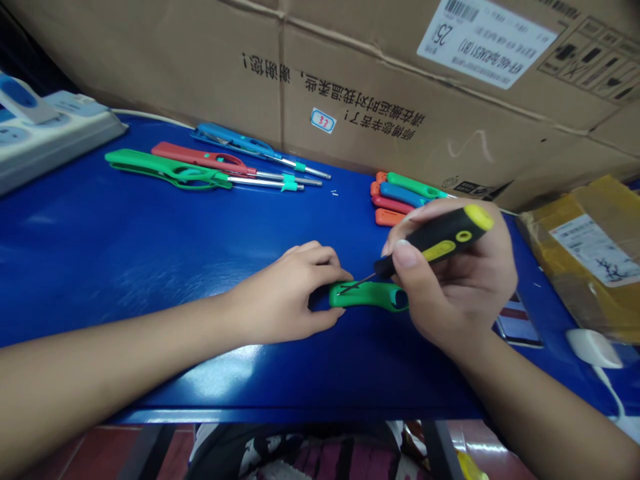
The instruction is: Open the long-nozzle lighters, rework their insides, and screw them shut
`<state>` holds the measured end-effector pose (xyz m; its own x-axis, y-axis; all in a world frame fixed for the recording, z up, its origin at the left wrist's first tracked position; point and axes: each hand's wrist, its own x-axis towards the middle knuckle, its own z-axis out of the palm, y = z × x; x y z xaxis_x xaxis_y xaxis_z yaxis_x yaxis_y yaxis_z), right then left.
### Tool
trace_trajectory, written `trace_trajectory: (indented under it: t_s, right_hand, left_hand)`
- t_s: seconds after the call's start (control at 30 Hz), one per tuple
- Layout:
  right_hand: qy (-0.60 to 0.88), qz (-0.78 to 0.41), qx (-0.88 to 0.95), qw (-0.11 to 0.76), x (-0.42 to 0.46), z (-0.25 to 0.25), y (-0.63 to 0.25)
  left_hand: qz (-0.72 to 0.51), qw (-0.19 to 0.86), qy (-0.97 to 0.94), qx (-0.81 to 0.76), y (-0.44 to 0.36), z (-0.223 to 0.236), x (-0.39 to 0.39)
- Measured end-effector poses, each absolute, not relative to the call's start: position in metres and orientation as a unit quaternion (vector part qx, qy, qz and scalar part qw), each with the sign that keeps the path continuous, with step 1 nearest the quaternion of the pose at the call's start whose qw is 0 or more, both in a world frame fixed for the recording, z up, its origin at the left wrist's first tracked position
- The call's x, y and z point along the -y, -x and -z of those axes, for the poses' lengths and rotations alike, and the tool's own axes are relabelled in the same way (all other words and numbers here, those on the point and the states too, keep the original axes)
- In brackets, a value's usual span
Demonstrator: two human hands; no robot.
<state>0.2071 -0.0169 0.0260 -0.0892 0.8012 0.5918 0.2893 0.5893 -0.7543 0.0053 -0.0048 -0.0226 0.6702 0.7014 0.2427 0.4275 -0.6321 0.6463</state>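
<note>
A green lighter lies on the blue table near its front, its handle end pinched between the thumb and fingers of my left hand. My right hand grips a black and yellow screwdriver, tilted down to the left. The screwdriver's thin tip meets or nearly meets the lighter's handle by a small slot. My right hand hides the far end of this lighter.
Long lighters in green, red and blue lie back left, beside a power strip. Several more lighters sit behind my right hand. A large cardboard box walls the back; a phone and taped parcel lie right.
</note>
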Motion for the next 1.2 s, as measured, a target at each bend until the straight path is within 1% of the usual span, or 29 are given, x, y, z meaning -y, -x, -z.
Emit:
trace_trajectory:
  t_s: [0.17, 0.3, 0.53, 0.63, 0.73, 0.83, 0.9, 0.97, 1.03, 1.07, 1.1, 1.13, 1.17, 1.2]
  right_hand:
    - [0.383, -0.244, 0.706, 0.544, 0.018, -0.024, -0.209]
    - [0.370, -0.220, 0.714, 0.552, 0.020, -0.026, -0.207]
    - [0.341, -0.183, 0.770, 0.507, 0.017, -0.039, -0.219]
    - [0.355, -0.196, 0.773, 0.488, 0.014, -0.045, -0.229]
    - [0.358, -0.149, 0.789, 0.476, 0.009, -0.044, -0.238]
    - [0.355, -0.094, 0.789, 0.492, 0.008, -0.042, -0.237]
    - [0.356, -0.105, 0.776, 0.509, 0.010, -0.043, -0.232]
    - [0.373, -0.149, 0.762, 0.507, 0.013, -0.047, -0.228]
    - [0.368, -0.165, 0.774, 0.488, 0.012, -0.051, -0.228]
    - [0.361, -0.158, 0.788, 0.473, 0.010, -0.052, -0.230]
    - [0.345, -0.142, 0.819, 0.436, 0.007, -0.053, -0.232]
    - [0.311, -0.084, 0.828, 0.459, 0.003, -0.052, -0.234]
    - [0.233, -0.028, 0.836, 0.496, 0.000, -0.050, -0.235]
    - [0.217, -0.018, 0.833, 0.509, -0.004, -0.048, -0.236]
  left_hand:
    - [-0.243, 0.282, -0.870, -0.323, -0.005, 0.022, 0.004]
    - [-0.244, 0.283, -0.870, -0.322, -0.005, 0.023, 0.005]
    - [-0.248, 0.279, -0.872, -0.316, -0.006, 0.022, 0.004]
    - [-0.246, 0.286, -0.870, -0.316, -0.005, 0.022, 0.005]
    - [-0.247, 0.285, -0.870, -0.317, -0.005, 0.022, 0.004]
    - [-0.247, 0.281, -0.872, -0.317, -0.005, 0.021, 0.004]
    - [-0.246, 0.280, -0.872, -0.318, -0.005, 0.020, 0.004]
    - [-0.245, 0.284, -0.871, -0.318, -0.005, 0.019, 0.004]
    - [-0.243, 0.287, -0.870, -0.319, -0.005, 0.019, 0.004]
    - [-0.242, 0.288, -0.870, -0.319, -0.005, 0.019, 0.005]
    - [-0.242, 0.289, -0.870, -0.319, -0.005, 0.019, 0.005]
    - [-0.241, 0.290, -0.869, -0.319, -0.006, 0.019, 0.005]
    - [-0.242, 0.290, -0.869, -0.319, -0.006, 0.020, 0.005]
    - [-0.243, 0.291, -0.869, -0.320, -0.006, 0.020, 0.005]
